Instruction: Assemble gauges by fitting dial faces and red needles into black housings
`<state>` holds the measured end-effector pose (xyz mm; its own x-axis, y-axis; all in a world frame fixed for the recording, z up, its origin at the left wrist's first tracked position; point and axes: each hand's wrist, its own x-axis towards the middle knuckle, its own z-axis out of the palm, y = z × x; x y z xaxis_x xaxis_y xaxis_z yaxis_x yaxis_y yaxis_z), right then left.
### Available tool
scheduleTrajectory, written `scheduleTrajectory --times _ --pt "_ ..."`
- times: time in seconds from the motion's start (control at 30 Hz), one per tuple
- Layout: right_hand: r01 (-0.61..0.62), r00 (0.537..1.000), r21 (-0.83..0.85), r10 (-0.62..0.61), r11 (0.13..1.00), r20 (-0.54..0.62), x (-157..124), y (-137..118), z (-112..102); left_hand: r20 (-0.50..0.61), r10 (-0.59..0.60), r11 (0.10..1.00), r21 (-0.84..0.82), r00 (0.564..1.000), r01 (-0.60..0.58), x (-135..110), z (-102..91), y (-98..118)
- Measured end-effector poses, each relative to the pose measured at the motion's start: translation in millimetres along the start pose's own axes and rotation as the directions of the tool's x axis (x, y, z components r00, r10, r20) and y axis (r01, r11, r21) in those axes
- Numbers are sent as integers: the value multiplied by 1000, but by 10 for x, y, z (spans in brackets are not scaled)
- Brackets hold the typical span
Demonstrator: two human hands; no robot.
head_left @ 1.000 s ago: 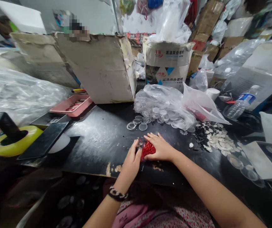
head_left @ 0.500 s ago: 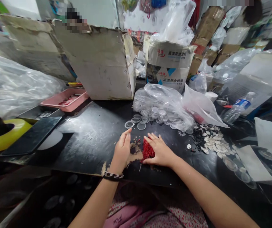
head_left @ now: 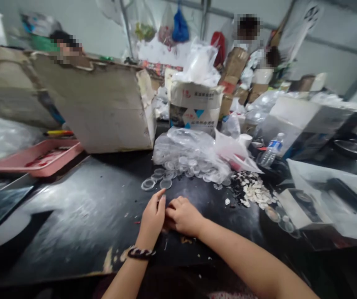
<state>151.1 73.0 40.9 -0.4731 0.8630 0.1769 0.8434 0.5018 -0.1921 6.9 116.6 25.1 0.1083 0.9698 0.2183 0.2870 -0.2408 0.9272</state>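
On the black tabletop [head_left: 72, 216], near its front edge, my two hands are close together. My left hand [head_left: 152, 216] stands on its edge with the fingers stretched forward and the palm facing right; a dark bracelet [head_left: 141, 252] circles the wrist. My right hand [head_left: 184, 216] is curled beside it, fingertips reaching toward the left palm. Whatever lies between the two hands is hidden. A tiny red sliver [head_left: 137, 222] rests just left of my left hand. Clear plastic rings [head_left: 165, 183] lie just beyond my fingertips.
A clear bag [head_left: 191, 149] spills rings behind my hands. White pieces [head_left: 255, 190] and black bits are heaped at right, near an open small box [head_left: 304, 209] and a bottle [head_left: 273, 150]. A big carton [head_left: 103, 112] and a pink tray [head_left: 50, 160] stand at left.
The view has swung right and up. My right hand has curled and come close against my left. The bunch of small red pieces under my right hand is now out of sight.
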Motion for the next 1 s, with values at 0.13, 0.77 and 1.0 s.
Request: scheduleTrajectory --times 0.13,0.77,1.0 --pt "-18 1000 -70 17 997 -14 35 -67 -56 -20 -14 999 -42 1000 13 49 18 61" --pt "-254 855 857 519 449 -19 80 177 -153 -87 127 991 38 988 -124 2 -135 769" --pt "-282 680 934 641 -219 355 -52 197 -221 218 315 937 82 924 -339 815 763 1805"
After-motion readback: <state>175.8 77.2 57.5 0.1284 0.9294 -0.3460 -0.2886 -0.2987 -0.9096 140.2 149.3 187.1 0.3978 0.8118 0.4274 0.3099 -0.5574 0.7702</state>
